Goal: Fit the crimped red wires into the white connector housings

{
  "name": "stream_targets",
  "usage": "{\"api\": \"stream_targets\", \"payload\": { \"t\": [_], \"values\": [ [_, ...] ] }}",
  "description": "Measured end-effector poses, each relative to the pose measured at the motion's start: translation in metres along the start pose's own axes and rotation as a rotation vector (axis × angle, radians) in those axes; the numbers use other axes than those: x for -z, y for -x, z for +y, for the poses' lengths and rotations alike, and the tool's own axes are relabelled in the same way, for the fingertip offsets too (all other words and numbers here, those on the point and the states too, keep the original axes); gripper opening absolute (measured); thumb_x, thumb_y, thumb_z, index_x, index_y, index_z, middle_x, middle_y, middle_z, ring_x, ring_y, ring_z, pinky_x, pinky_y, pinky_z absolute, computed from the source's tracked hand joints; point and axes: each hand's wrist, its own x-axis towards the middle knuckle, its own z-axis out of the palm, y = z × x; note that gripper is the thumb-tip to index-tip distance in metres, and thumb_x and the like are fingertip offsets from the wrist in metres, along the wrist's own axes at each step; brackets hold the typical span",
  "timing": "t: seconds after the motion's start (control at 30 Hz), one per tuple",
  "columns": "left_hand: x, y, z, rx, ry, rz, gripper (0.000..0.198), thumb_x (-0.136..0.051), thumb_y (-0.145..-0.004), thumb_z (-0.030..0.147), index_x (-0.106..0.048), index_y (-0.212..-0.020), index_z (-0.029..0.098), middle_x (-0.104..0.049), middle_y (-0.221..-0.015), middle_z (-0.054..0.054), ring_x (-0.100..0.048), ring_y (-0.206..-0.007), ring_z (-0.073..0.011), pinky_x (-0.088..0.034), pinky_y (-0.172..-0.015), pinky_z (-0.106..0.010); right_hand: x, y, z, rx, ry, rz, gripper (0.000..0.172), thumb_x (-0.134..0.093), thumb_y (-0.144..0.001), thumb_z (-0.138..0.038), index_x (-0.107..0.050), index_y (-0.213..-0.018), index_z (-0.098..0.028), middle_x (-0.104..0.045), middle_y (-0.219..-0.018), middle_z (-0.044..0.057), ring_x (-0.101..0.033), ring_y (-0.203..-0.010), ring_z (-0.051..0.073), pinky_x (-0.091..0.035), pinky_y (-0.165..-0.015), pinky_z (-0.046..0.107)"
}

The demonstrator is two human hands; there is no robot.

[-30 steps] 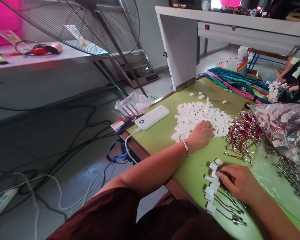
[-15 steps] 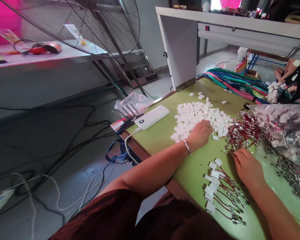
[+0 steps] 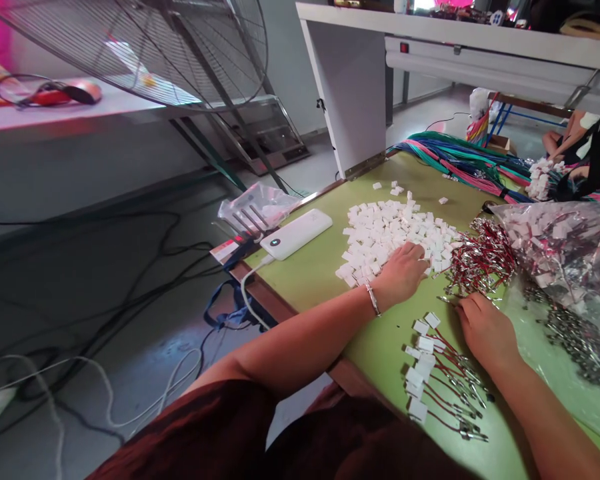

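Note:
My left hand (image 3: 404, 272) rests at the near edge of a heap of small white plastic connector housings (image 3: 375, 230), its fingers curled down among them; the fingertips hide whatever is between them. To its right, my right hand (image 3: 487, 330) pinches a short lead with a silver crimp terminal (image 3: 445, 300), whose end sticks out left of the fingers. Just beyond that hand lies a pile of short red wires with metal terminals (image 3: 485, 257). Nearer to me, several housings with red leads attached (image 3: 425, 365) lie in a row on the green tabletop (image 3: 365, 340).
A white power bank (image 3: 300, 233) with a cable lies at the table's left edge. On the right are a clear bag of connectors (image 3: 570, 247) and loose metal terminals (image 3: 577, 340). Coloured wire bundles (image 3: 455, 160) lie behind. A large fan (image 3: 180, 53) stands left; another person sits far right.
The whole view has shifted slightly left. My left hand has moved a little toward the right-hand wire pile, lower against the heap. My right hand keeps its pinch in nearly the same place.

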Motion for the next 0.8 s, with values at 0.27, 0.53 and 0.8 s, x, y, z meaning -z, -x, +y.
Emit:
{"api": "stream_targets", "payload": {
  "t": [0.27, 0.53, 0.8],
  "values": [
    [0.0, -0.002, 0.0, -0.006, 0.053, 0.026, 0.014, -0.064, -0.087, 0.026, -0.069, -0.098, 0.019, -0.055, -0.114, -0.01, -0.044, -0.112, -0.0275, -0.043, -0.093, -0.042, 0.01, 0.002, -0.001, -0.159, -0.344, 0.154, 0.023, -0.043, -0.093, -0.033, -0.06, -0.086, -0.019, -0.067, -0.071, 0.005, -0.059, -0.061, 0.017, -0.039, -0.057, 0.027],
    [0.01, 0.008, 0.012, 0.114, 0.847, 0.054, 0.021, -0.07, -0.079, 0.022, -0.062, -0.097, 0.015, -0.057, -0.079, 0.0, -0.053, -0.075, -0.0128, -0.047, -0.072, -0.028, 0.021, -0.003, -0.003, -0.334, -0.692, 0.084, 0.022, -0.052, -0.087, -0.038, -0.064, -0.084, -0.021, -0.068, -0.071, 0.003, -0.057, -0.059, 0.017, -0.044, -0.058, 0.027],
    [0.0, 0.012, 0.024, 0.248, 1.323, -0.148, 0.024, -0.075, -0.069, 0.019, -0.063, -0.089, 0.015, -0.046, -0.063, 0.007, -0.044, -0.06, -0.0064, -0.04, -0.058, -0.021, 0.036, -0.004, -0.014, -0.385, -0.949, -0.042, 0.033, -0.049, -0.087, -0.044, -0.057, -0.066, -0.02, -0.048, -0.052, -0.003, -0.044, -0.05, 0.013, -0.035, -0.049, 0.024]
  ]
}}
